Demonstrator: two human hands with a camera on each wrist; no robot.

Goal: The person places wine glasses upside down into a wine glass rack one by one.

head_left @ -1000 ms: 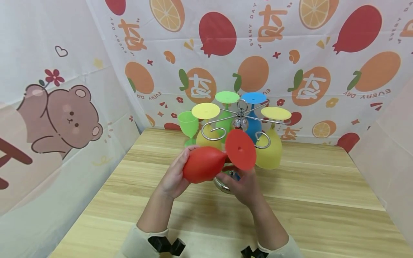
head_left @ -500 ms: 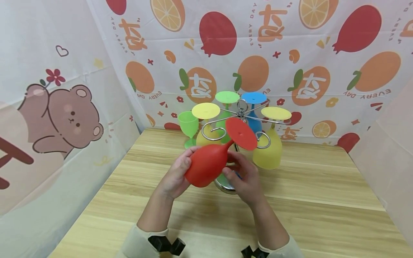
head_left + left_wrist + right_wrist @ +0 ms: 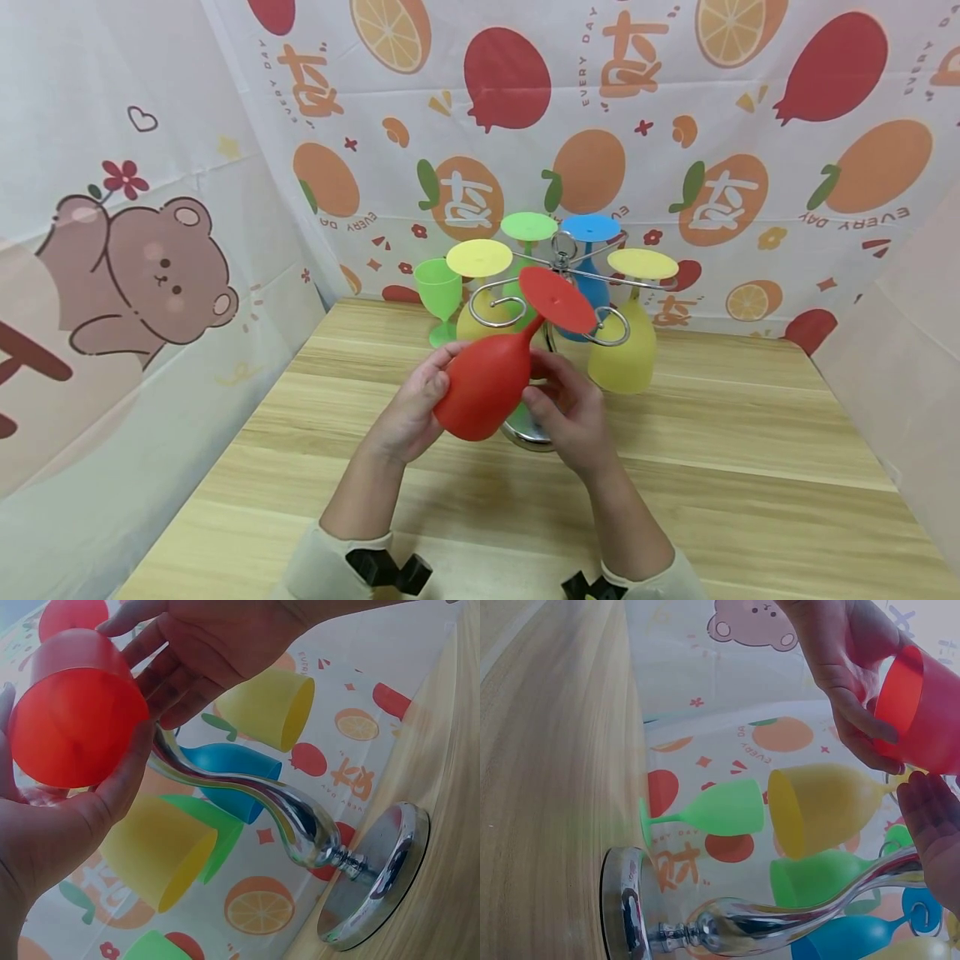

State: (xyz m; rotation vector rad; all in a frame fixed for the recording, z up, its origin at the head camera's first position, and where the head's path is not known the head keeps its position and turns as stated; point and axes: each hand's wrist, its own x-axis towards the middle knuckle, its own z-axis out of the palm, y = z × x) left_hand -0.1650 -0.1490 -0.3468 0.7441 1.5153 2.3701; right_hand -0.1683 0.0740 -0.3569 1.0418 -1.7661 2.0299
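Note:
A red plastic goblet (image 3: 486, 387) is tilted, its foot up and to the right, its mouth toward the lower left. My left hand (image 3: 411, 408) grips the goblet's bowl, with thumb and fingers on either side; the mouth faces the left wrist camera. Loosely extended fingers of my right hand (image 3: 572, 412) touch the bowl's other side near the stem. Behind both hands stands a chrome goblet rack (image 3: 561, 268) with curled wire arms. The goblet's foot is in front of the rack, near a curled arm end.
Upside-down goblets hang from the rack: a yellow one at left (image 3: 480, 258), a yellow one at right (image 3: 624, 358), a green one (image 3: 528, 226) and a blue one (image 3: 591, 227) behind. A green goblet (image 3: 438, 287) stands upright on the wooden table (image 3: 750, 467). A printed cloth forms the backdrop.
The red goblet has turned from lying nearly sideways to a steeper tilt, its foot rising toward the rack. My right fingers have shifted from near its stem to the side of its bowl.

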